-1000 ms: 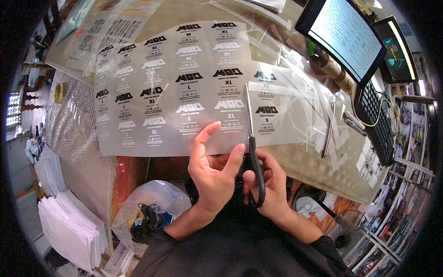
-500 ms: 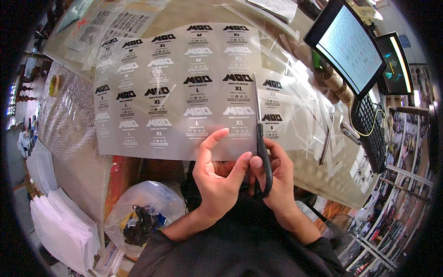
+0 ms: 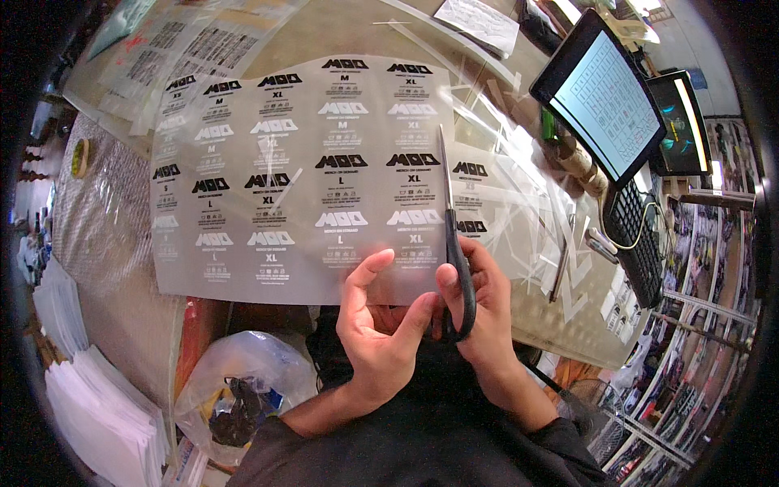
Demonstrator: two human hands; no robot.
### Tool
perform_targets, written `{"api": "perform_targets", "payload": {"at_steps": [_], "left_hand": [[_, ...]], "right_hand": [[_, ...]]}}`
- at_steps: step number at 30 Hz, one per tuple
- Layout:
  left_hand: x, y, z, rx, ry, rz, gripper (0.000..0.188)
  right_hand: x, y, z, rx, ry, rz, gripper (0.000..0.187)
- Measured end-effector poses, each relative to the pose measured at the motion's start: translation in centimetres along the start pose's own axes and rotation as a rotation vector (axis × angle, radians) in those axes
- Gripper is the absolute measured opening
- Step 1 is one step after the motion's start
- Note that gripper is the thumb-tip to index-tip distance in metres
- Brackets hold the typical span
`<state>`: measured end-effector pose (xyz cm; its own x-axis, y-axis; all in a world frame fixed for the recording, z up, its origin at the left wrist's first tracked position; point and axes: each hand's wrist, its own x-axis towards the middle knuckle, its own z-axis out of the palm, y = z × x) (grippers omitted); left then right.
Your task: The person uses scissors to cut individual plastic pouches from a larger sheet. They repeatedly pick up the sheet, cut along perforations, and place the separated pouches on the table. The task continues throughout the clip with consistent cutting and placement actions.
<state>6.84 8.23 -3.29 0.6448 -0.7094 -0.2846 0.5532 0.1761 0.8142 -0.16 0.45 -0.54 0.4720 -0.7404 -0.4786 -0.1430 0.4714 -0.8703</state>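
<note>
My right grip (image 3: 490, 308) clasped round black-handled metal scissors (image 3: 457, 252), blades (image 3: 445, 174) along right edge of translucent grey printed plastic sheet (image 3: 304, 199), on beige table (image 3: 324, 32), my left grip (image 3: 373, 337) parted at sheet's near edge.

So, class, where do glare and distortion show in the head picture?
Head view: white glare streaks the clear strips right of the printed sheet; head view, far right: the racks slant toward the rim; head view, corners: fading to black.

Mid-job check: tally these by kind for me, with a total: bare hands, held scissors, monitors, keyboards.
Hands: 2
Held scissors: 1
Monitors: 2
Keyboard: 1
Total: 6
</note>
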Motion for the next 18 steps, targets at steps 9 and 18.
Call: {"api": "perform_targets", "payload": {"at_steps": [9, 18], "left_hand": [[0.0, -0.2, -0.2, -0.089, 0.002, -0.015, 0.054], [0.0, -0.2, -0.6, -0.095, -0.012, 0.021, 0.054]], "right_hand": [[1.1, -0.3, 0.4, -0.047, 0.0, -0.073, 0.045], [2.4, -0.9, 0.9, -0.093, -0.008, -0.117, 0.04]]}}
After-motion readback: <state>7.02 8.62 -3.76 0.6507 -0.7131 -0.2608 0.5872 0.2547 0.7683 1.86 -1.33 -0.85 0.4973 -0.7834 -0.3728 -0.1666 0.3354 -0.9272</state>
